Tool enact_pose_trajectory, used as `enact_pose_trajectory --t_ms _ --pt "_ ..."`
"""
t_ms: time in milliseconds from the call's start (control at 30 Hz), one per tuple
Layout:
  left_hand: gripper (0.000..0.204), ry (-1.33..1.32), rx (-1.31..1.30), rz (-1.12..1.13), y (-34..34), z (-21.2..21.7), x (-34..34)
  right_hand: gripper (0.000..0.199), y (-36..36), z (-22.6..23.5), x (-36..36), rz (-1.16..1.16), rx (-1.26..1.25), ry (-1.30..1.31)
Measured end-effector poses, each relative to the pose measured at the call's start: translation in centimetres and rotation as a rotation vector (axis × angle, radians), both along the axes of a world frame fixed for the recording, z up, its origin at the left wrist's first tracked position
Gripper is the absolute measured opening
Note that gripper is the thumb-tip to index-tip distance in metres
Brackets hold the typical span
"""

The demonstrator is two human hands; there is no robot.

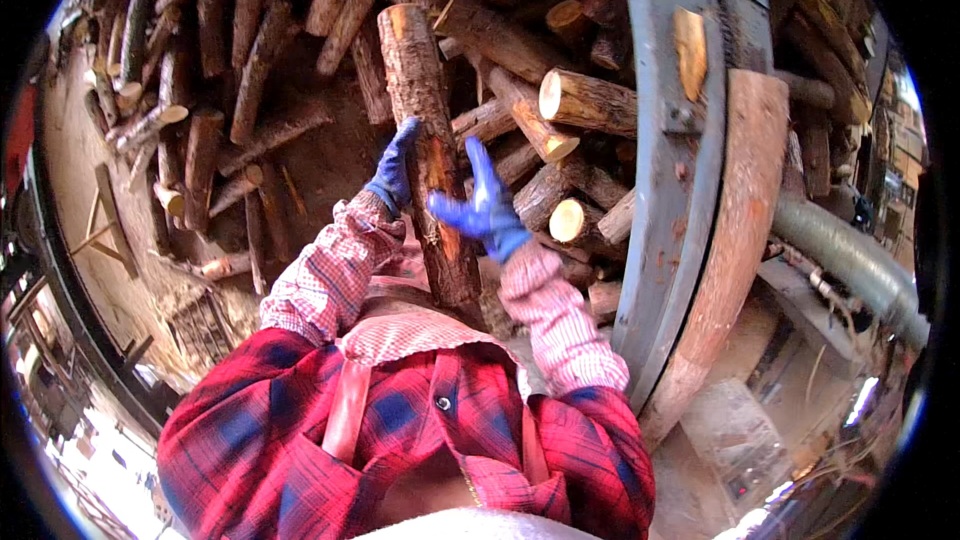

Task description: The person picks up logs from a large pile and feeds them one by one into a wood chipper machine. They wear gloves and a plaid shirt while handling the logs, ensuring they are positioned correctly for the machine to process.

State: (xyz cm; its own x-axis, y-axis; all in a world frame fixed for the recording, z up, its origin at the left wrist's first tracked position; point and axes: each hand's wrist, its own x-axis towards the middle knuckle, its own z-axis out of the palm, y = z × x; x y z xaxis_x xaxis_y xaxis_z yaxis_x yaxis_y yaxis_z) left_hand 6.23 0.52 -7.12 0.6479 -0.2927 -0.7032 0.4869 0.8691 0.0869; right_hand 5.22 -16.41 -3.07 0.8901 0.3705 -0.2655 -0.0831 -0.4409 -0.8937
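Observation:
A long bark-covered log [420, 90] stretches away from my body, its near end close to my apron and its sawn far end tilted up. Along its left side lies my left hand [394, 170], in a blue glove, pressed to the bark and steadying it; some of its fingertips are hidden. On the other side is my right hand [484, 204], also blue-gloved and slightly blurred. Its fingers are spread, with the thumb reaching over the log's edge; whether it touches the bark I cannot tell.
Cut logs [590, 100] are heaped ahead, with more logs [205, 155] to the left. At my right runs a blue-grey metal beam [655, 190], a wood piece [690, 55] lying on it. A long peeled trunk [730, 210] and a grey pipe [845, 250] lie beyond.

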Motion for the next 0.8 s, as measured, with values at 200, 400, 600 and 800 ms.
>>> enact_pose_trajectory --t_ms 200,400,600,800 --pt "0.062 -0.163 0.007 0.011 -3.2 4.9 -1.7 0.121 -3.8 4.7 -10.0 -0.108 -0.128 -0.015" --pt "0.051 -0.392 0.288 -0.011 -12.3 10.4 -1.5 0.098 -8.1 7.8 -11.3 -0.294 0.302 -0.043" --pt "0.068 -1.165 0.707 -0.136 -15.6 23.2 2.2 0.078 -12.2 15.0 -4.8 -0.367 0.535 -0.341" --pt "0.068 -1.103 0.924 -0.098 -12.9 24.2 -0.1 0.075 -20.8 23.6 14.2 -0.314 0.386 -0.733"
